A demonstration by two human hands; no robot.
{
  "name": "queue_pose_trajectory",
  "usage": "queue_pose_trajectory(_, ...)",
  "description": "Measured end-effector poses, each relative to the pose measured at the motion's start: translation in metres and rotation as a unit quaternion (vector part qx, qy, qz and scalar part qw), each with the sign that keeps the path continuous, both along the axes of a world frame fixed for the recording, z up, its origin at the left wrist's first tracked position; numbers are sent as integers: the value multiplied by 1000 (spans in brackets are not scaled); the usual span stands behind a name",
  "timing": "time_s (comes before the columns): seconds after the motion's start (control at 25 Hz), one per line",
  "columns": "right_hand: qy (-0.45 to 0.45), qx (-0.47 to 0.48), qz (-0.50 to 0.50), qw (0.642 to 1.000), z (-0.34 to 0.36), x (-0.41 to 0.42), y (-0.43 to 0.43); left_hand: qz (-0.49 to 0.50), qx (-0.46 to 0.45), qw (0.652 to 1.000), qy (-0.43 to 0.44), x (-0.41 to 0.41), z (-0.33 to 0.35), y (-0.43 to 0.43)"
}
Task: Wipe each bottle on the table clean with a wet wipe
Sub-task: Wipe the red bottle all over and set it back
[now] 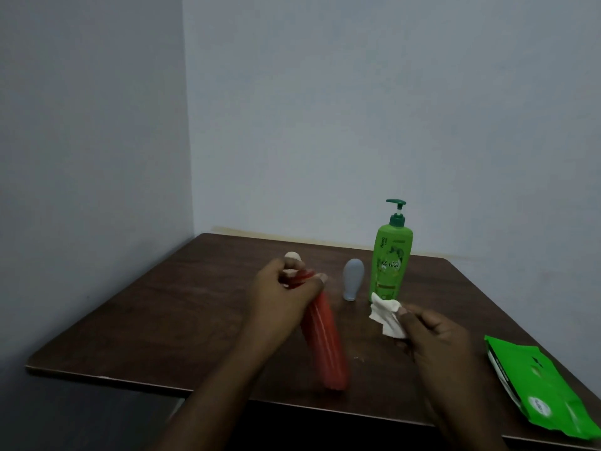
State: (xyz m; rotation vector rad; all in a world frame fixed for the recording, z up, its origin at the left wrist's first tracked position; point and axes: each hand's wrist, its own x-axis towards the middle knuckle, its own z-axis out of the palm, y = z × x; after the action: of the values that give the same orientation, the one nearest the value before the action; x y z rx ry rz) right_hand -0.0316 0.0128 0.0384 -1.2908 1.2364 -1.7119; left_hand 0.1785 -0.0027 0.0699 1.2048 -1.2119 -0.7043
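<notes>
Right hand (435, 333), just in front of the green pump bottle (392, 258), has thumb and fingers pinched on a crumpled white wet wipe (387, 315) near that bottle's base. Left hand (283, 297), front-left of the pump bottle, has fingers curled round the capped end of a red bottle (325, 343), which is tilted; can't tell if its lower end touches the table (162, 320). Small grey bottle (353, 278) stands just left of the pump bottle; green wipe pack (546, 388) lies flat, well front-right of it.

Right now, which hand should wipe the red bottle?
Right. The right hand pinches the wet wipe beside the red bottle, which the left hand grips near its cap.
</notes>
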Motion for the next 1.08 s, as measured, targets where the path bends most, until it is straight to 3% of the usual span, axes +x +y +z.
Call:
queue_pose_trajectory(0.12,229,-79,-52,969,-12,6,7,-2,82,993,84,8,-18,1)
queue_pose_trajectory(0.2,317,-114,-83,938,-20,10,6,-6,125,987,100,12,-33,0)
queue_pose_trajectory(0.4,376,-127,-107,911,-28,12,-6,-60,226,961,146,30,-57,-2)
queue_pose_trajectory(0.68,454,-99,-13,886,-28,40,-17,-184,195,930,251,57,-85,10)
queue_pose_trajectory(0.8,509,-92,37,855,-27,71,-21,-249,162,935,194,66,-94,14)
queue_pose_trajectory(0.96,566,-86,75,816,-28,101,-17,-235,127,957,111,65,-100,10)
queue_pose_trajectory(1.08,599,-164,32,783,-53,99,2,-223,123,963,87,61,-100,9)
